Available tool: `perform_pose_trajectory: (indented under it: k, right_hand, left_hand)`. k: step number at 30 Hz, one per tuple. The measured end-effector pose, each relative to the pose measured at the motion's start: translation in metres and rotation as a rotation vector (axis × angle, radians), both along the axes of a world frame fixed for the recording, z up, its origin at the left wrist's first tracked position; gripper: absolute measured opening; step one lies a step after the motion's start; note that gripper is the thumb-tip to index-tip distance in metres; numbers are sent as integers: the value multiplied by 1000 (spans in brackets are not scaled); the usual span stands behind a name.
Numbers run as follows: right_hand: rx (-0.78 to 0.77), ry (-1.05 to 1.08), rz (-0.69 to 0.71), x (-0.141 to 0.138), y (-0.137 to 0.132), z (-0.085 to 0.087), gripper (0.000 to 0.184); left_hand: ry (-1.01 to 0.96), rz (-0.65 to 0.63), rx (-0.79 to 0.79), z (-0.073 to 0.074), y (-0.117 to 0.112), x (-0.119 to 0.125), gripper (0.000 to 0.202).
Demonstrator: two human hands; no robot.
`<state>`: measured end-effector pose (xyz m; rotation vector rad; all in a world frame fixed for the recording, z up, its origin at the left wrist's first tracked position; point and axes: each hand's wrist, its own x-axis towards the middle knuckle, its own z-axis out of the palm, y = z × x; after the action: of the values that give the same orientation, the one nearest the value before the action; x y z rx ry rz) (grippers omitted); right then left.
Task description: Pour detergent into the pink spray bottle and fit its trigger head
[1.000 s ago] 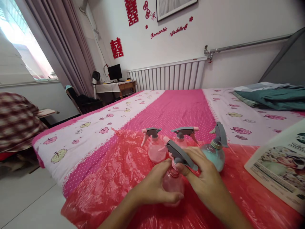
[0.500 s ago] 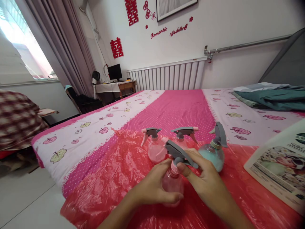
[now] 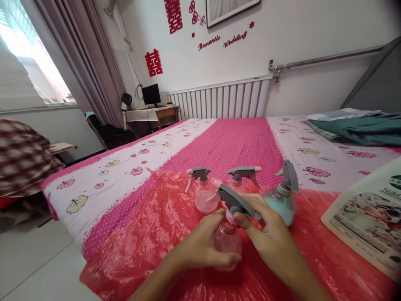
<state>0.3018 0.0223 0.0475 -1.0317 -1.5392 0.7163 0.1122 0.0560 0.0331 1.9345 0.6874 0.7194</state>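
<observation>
A clear pink spray bottle (image 3: 228, 240) with a grey and pink trigger head stands upright on a red plastic sheet (image 3: 131, 246). My left hand (image 3: 209, 242) is wrapped around its body, the thumb across the front. Fingers of my right hand (image 3: 261, 225) are closed on the pink collar below the trigger head. Just behind are a second pink spray bottle (image 3: 205, 198) and another pink spray bottle (image 3: 238, 188), partly hidden by the held one. Beyond my right hand stands a spray bottle with a greenish body (image 3: 283, 207).
At the right edge a large white jug (image 3: 369, 209) with a printed label rises from the sheet. The sheet covers the near part of a bed (image 3: 238, 138) with a pink and white cover. Folded cloths (image 3: 354, 125) lie at the far right. Plaid fabric (image 3: 25, 154) shows at left.
</observation>
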Motion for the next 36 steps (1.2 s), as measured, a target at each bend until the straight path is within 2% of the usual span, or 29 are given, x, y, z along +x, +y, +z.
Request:
perform_pose_trajectory:
  k: [13, 36]
  right_hand:
    - [-39, 31, 27, 1, -1, 3, 31]
    - [-61, -19, 29, 0, -1, 6, 33]
  left_hand:
    - [-13, -9, 3, 1, 0, 0, 73]
    - [-19, -4, 11, 1, 0, 0, 73]
